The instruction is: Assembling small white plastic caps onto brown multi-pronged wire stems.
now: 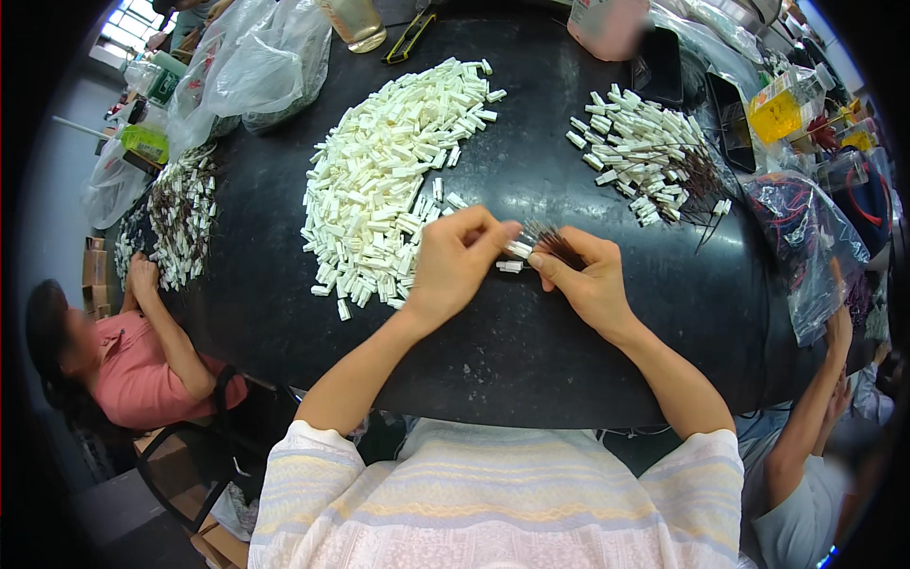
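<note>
Closest, a person in a striped, pale top (502, 493) sits at the near edge of a black table (531, 370), both forearms reaching over it. The right hand (586, 280) has its thumb and fingers clamped on a bundle of thin brown wires (559, 247), which is just right of the left hand (457, 256). The left hand's fingers curl inward, thumb near forefinger; I cannot tell whether they grip anything, as the tips blur beside the wire ends. A small white piece (509, 266) lies on the table between the hands. To the left, a co-worker in a pink shirt (142, 370) has their hands by a pile of wired white pieces (185, 218). Farther off, a large heap of loose white pieces (374, 190) spreads left of centre, and a smaller heap with brown wires (649, 147) lies right. Along the far side are a plastic bag (270, 81), a yellow-and-black cutter (409, 40) and a pink container (607, 27).
</note>
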A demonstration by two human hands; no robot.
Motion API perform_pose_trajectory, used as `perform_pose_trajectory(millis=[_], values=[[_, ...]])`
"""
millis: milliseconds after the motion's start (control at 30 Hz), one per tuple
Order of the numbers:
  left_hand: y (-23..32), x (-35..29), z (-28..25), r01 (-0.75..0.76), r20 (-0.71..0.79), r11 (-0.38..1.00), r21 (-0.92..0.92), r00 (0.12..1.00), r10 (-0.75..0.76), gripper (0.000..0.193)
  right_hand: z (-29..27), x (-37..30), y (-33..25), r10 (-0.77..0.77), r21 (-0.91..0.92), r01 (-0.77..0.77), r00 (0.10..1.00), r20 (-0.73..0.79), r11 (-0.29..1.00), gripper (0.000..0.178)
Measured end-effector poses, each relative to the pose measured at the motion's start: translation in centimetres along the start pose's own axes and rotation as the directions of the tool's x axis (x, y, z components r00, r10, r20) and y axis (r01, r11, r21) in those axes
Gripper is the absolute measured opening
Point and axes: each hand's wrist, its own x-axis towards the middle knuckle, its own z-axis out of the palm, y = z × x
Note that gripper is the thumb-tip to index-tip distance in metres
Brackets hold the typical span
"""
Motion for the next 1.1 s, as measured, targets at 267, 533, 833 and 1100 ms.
perform_pose_trajectory(millis=[267,533,833,1100], values=[[-0.7,2.5,-4.7,-0.283,-0.086,0.601,0.747,0.856,0.510,0.012,-7.2,3.0,-5.5,-0.167,-0.297,0.061,0.923,-0.346,0.953,0.022],[-0.4,2.3,-4.0,-0.437,0.131,0.521,0.733,0.843,0.522,0.011,-16.5,7.7,-7.1,-0.246,-0.984,0.029,0.969,-0.015,0.176,0.023],[-1.3,1.8,-4.0,-0.434,0.215,0.477,0.764,0.869,0.446,0.009,-9.3,4.5,-7.8,-0.290,-0.527,0.150,0.937,-0.194,0.837,0.019],[-1.3,2.0,-2.8,-0.408,-0.006,0.866,0.288,0.904,0.428,0.014,-1.2,0.7,-1.2,0.285,0.152,-0.280,0.958,-0.018,0.948,0.009]])
